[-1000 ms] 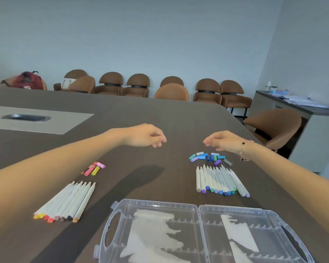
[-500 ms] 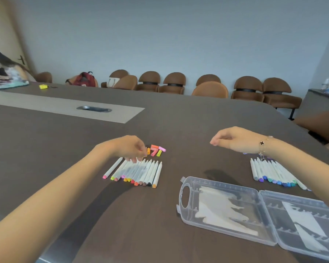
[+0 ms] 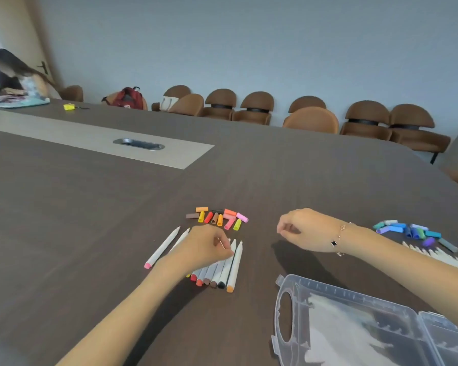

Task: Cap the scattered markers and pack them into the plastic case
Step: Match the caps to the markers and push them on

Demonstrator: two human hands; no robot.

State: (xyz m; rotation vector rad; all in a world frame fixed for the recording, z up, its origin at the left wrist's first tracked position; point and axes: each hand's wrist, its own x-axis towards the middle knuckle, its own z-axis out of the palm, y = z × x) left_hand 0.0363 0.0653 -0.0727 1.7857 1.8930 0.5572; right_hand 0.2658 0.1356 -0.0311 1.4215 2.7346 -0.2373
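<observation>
A dark brown wooden conference table [image 3: 249,170] is stretching toward a row of brown chairs [image 3: 254,107] by the wall. The clear plastic case [image 3: 354,326] is lying open at the near right, holding no markers. The left hand [image 3: 204,247] is resting on the row of white uncapped warm-coloured markers [image 3: 222,270], fingers curling onto one. The warm-coloured loose caps [image 3: 218,217] are lying just beyond. The right hand [image 3: 304,229] is hovering, loosely curled, holding nothing. The blue and green caps [image 3: 410,231] and more white markers [image 3: 439,257] are lying at far right.
</observation>
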